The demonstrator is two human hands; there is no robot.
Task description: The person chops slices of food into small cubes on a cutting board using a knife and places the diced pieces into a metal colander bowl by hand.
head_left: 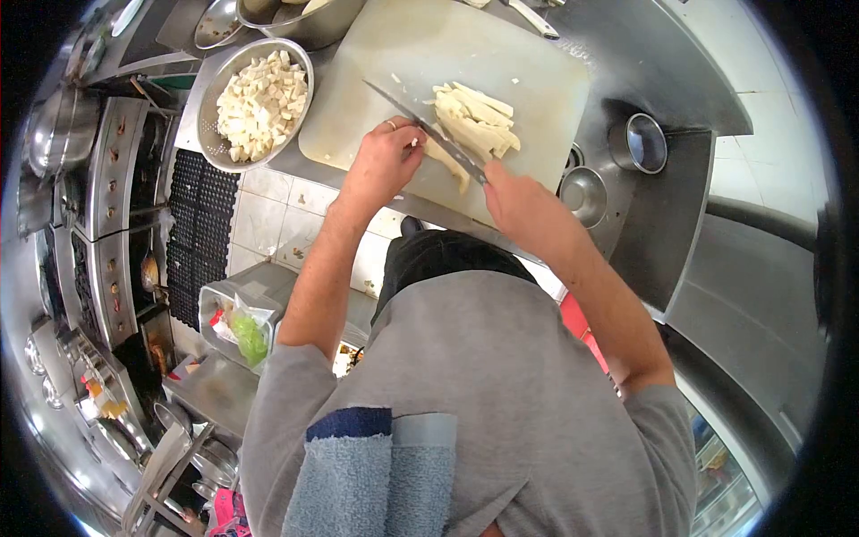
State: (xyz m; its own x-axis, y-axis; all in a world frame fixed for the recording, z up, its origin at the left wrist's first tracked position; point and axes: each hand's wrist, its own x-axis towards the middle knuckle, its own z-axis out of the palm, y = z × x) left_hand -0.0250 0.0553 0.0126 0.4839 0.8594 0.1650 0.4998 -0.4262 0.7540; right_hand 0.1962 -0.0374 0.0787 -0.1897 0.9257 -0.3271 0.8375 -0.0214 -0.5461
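Note:
My right hand (519, 204) is closed round the handle of a long kitchen knife (404, 106), whose blade points to the far left over the cutting board (358, 98). Close beside the blade, my left hand (383, 163) has its fingers curled together in a pinch; a small white bit shows at the fingertips, but what they grip is mostly hidden. A pale strip (456, 172) of peeled root or vegetable lies on the near side of the blade. Beyond the knife rests a pile of similar pale strips (474, 115).
Left of the board, a perforated colander (204, 125) holds pale diced cubes (261, 106). Behind it stand steel bowls (322, 27). A white-handled utensil (534, 18) lies at the back. To the right are a small bowl (583, 195) and a metal pot (644, 143).

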